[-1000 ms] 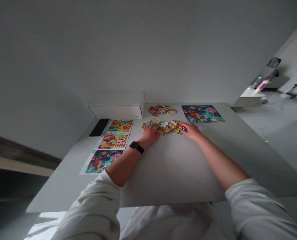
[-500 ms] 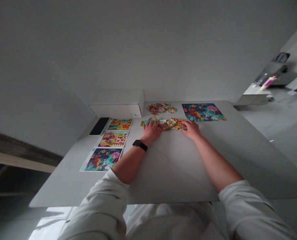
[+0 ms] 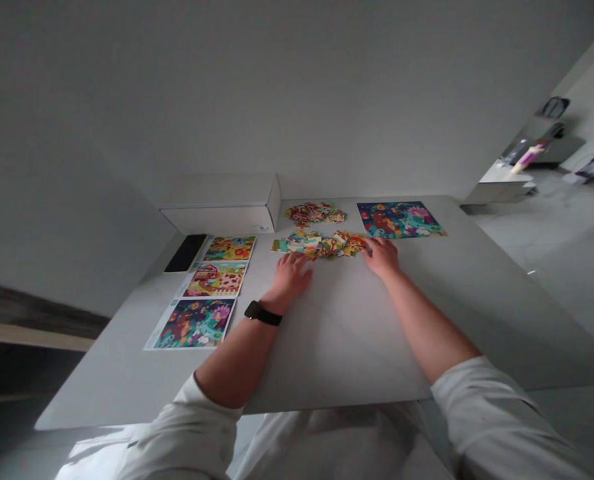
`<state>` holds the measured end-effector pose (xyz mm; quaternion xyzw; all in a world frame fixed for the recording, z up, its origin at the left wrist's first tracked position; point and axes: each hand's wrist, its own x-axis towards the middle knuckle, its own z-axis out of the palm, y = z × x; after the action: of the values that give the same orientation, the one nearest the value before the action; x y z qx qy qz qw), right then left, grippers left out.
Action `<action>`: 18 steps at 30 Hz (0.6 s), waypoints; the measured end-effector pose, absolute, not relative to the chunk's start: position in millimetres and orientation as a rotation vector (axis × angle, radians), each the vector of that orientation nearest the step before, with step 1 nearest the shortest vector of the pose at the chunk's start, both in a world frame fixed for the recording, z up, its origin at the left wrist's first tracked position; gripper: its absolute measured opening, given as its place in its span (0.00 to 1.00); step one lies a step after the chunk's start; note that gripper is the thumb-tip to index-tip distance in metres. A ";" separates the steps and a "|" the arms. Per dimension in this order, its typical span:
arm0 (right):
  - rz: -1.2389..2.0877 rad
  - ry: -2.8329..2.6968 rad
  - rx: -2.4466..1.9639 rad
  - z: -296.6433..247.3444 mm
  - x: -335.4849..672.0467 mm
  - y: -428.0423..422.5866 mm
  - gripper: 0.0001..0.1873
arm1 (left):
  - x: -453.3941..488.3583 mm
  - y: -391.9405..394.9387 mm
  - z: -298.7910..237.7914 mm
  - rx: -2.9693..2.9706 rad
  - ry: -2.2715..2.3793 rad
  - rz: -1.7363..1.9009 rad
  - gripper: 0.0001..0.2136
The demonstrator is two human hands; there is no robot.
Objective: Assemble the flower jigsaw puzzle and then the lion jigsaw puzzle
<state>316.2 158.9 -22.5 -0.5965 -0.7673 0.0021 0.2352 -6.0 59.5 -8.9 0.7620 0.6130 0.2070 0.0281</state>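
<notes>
A heap of colourful jigsaw puzzle pieces [image 3: 327, 245] stretches sideways across the table in front of me. My left hand [image 3: 291, 275], with a black watch [image 3: 263, 313] on its wrist, lies at the near left edge of this heap, fingers spread and nothing visible in them. At the heap's right end is my right hand [image 3: 381, 256], its fingers apart, with the fingertips by the outermost pieces. Behind lies a second pile of puzzle pieces [image 3: 313, 213], which neither hand touches. To the right of it lies an assembled-looking dark, colourful picture [image 3: 401, 220].
At left, three printed picture sheets [image 3: 194, 323] lie in a column beside a black phone [image 3: 187, 253]. A white box [image 3: 217, 205] stands against the wall at the table's back left. The grey table [image 3: 337, 347] ends close to my body.
My left hand has drawn back toward me from the heap, uncovering pieces at its left end. My right hand stays at the right end. The view has shifted slightly.
</notes>
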 end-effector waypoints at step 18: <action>0.057 -1.967 -1.684 -12.7 316.0 157.6 0.17 | 2.1 62.2 -10.9 2.376 1.520 0.868 0.13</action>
<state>316.0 157.6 -12.7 -0.6257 -0.7307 0.0211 0.2721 2.1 62.2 -10.9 0.8015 0.5128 0.2927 0.0949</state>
